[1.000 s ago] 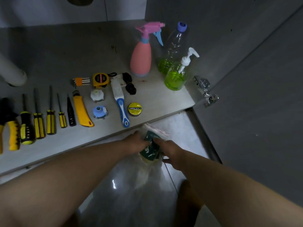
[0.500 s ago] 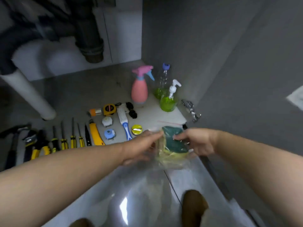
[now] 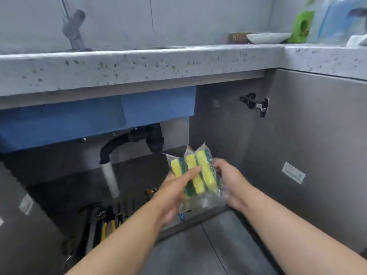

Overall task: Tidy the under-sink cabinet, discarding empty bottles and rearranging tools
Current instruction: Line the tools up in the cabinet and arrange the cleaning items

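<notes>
A clear plastic pack of yellow-and-green sponges [image 3: 198, 171] is held up in front of the open under-sink cabinet. My right hand [image 3: 228, 181] grips its right side, fingers curled round the bag. My left hand [image 3: 174, 193] lies against the pack's front with fingers stretched out over the sponges; it is blurred. On the dark cabinet floor at lower left lies a row of tools, among them yellow-handled pliers [image 3: 107, 227] and a hammer [image 3: 89, 207]. The bottles are hidden from view.
A black drain trap [image 3: 129, 139] and a white pipe [image 3: 111, 179] hang under the blue sink basin. The speckled countertop [image 3: 139, 62] carries a faucet [image 3: 73, 28], a plate [image 3: 268, 37] and a green bottle [image 3: 301, 22]. The cabinet door [image 3: 317, 155] stands open on the right with its hinge [image 3: 256, 104].
Both hands have lifted the sponge pack from floor level to in front of the cabinet opening. The pack now shows its yellow edges. My view has tilted up to the countertop.
</notes>
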`<state>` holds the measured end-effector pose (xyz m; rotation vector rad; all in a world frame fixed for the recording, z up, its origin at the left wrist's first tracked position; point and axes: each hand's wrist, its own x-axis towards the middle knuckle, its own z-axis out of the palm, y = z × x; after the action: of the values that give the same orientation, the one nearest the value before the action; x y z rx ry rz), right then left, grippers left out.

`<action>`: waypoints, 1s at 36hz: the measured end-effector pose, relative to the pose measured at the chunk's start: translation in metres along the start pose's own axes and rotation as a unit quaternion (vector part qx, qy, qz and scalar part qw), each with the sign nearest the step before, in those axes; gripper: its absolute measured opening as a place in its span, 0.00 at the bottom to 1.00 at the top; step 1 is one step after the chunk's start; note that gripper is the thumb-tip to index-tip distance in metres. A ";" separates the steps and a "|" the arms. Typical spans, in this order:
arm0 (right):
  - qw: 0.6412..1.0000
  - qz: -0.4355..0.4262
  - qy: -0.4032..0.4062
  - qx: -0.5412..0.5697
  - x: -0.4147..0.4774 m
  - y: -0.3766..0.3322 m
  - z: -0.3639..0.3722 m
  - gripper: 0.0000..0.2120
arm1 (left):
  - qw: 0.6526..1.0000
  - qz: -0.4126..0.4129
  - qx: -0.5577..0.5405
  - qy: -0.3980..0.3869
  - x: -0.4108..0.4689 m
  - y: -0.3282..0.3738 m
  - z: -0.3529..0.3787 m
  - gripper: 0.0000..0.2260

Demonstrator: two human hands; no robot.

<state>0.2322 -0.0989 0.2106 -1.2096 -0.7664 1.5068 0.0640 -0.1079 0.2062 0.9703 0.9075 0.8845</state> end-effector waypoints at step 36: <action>0.973 -0.160 -0.022 -0.165 -0.008 0.030 0.024 0.22 | 0.991 0.111 0.064 0.044 0.015 -0.011 -0.003 0.18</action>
<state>0.2002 -0.1130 0.1927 -1.2243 -1.2169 1.1732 0.0688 -0.0967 0.1915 1.1665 0.9522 1.0754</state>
